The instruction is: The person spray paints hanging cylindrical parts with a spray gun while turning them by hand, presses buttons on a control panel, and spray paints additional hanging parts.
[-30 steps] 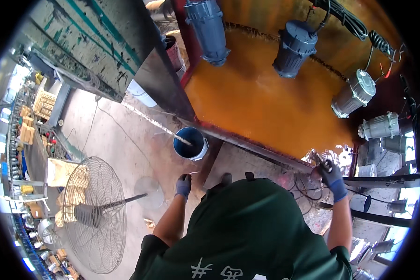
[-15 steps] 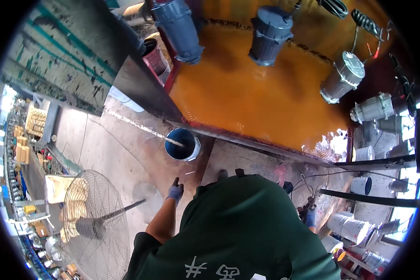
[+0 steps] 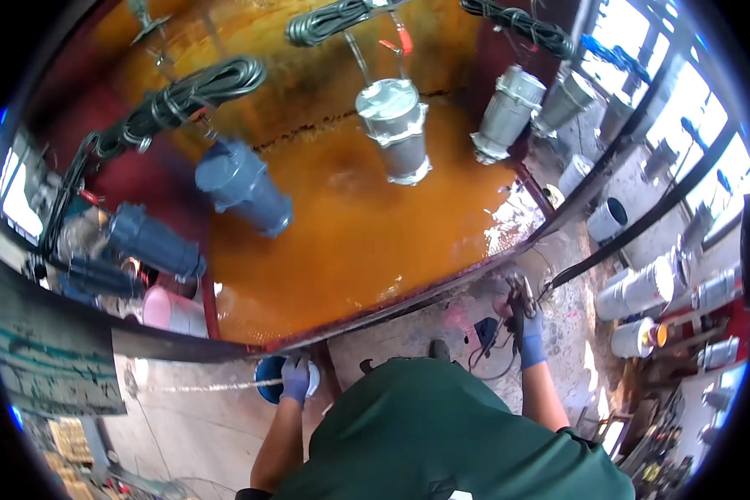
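My right hand [image 3: 531, 337], in a blue-purple glove, is wrapped round a spray gun [image 3: 521, 302] pointed toward the basin. A dark hose loops beside that hand. In a matching glove, my left hand [image 3: 294, 379] overlaps a bucket with a blue inside [image 3: 267, 372]; its fingers are blurred, and whether it touches the bucket or the pale stick [image 3: 217, 386] is unclear. Ahead hang a silver pump [image 3: 396, 133] and a blue-grey pump [image 3: 243, 187], above a wide basin [image 3: 375, 310] with a wet orange floor. Bundled black cables [image 3: 196, 93] hang over the pumps.
More blue-grey pumps [image 3: 154, 242] hang at the left, and another silver pump [image 3: 510, 112] at the right. A pink bucket [image 3: 171, 310] stands beyond the basin's left side. White buckets [image 3: 642, 287] line the right floor. A thick dark hose [image 3: 633, 233] curves across the right.
The view has swung right, bringing the silver pumps toward the middle. My right hand with the spray gun has risen into plain view. My left hand now overlaps the bucket.
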`<state>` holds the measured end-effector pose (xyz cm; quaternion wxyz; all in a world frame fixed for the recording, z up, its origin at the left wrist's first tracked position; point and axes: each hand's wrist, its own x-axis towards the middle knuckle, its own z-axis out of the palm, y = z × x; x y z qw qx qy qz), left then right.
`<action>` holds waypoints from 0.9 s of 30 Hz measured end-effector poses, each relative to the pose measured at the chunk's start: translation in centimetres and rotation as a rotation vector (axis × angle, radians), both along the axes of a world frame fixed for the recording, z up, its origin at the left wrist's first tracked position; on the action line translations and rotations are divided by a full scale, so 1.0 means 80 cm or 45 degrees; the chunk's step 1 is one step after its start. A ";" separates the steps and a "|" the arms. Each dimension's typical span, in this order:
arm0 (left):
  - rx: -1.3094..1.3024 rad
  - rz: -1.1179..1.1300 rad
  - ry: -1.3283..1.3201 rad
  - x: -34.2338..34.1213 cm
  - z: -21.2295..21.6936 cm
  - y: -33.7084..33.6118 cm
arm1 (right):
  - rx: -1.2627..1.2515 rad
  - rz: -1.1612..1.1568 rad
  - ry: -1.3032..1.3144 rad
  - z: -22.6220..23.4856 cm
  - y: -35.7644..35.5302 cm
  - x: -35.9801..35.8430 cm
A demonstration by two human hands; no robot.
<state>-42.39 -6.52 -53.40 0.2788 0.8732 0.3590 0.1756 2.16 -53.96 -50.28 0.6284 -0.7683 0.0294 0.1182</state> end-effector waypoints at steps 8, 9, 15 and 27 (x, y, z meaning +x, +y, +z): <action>0.388 -0.559 -0.538 0.394 0.418 -0.027 | -0.014 0.732 -0.418 0.149 0.045 0.056; 0.260 -0.618 -0.649 0.432 0.460 -0.035 | 0.015 0.714 -0.403 0.160 0.047 0.064; 0.931 -0.860 -0.677 0.639 0.651 -0.123 | 0.109 0.310 -0.383 0.161 0.057 0.138; 1.461 -0.255 -0.646 0.763 0.762 -0.029 | 0.079 0.584 -0.353 0.192 0.037 0.211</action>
